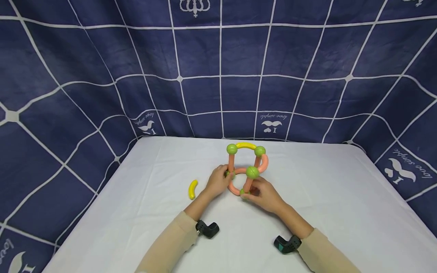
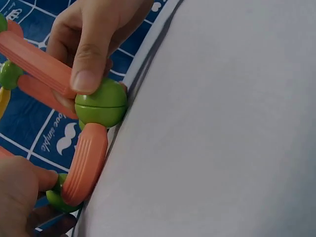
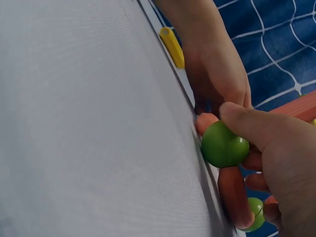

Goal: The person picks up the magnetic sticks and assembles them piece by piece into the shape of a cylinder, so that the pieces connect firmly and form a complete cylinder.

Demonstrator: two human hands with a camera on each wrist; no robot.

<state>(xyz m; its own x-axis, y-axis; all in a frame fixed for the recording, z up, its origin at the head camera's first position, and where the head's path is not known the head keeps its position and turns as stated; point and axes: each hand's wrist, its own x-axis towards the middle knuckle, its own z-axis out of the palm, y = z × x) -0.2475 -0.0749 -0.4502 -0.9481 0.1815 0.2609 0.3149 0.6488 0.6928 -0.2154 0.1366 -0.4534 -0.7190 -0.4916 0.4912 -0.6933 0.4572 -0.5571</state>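
A frame of green balls joined by orange and yellow rods stands on the white table in the head view. Its top carries a curved yellow rod [image 1: 246, 145] between two green balls, and a curved orange rod [image 1: 264, 163] at the right. My left hand [image 1: 217, 182] pinches the lower left green ball [image 2: 58, 193]. With its thumb on the lower front green ball [image 3: 224, 144], my right hand [image 1: 268, 194] grips the joint where an upright orange rod [image 1: 248, 184] meets it. A curved orange rod [image 2: 86, 163] spans these two balls. Some fingertips are hidden behind the frame.
A loose curved yellow rod [image 1: 192, 189] lies on the white-covered table [image 1: 324, 197], left of my left hand. Dark blue cloth [image 1: 242, 93] with white lines hangs behind the table and at both sides. Each wrist wears a black strapped device [image 1: 207, 229].
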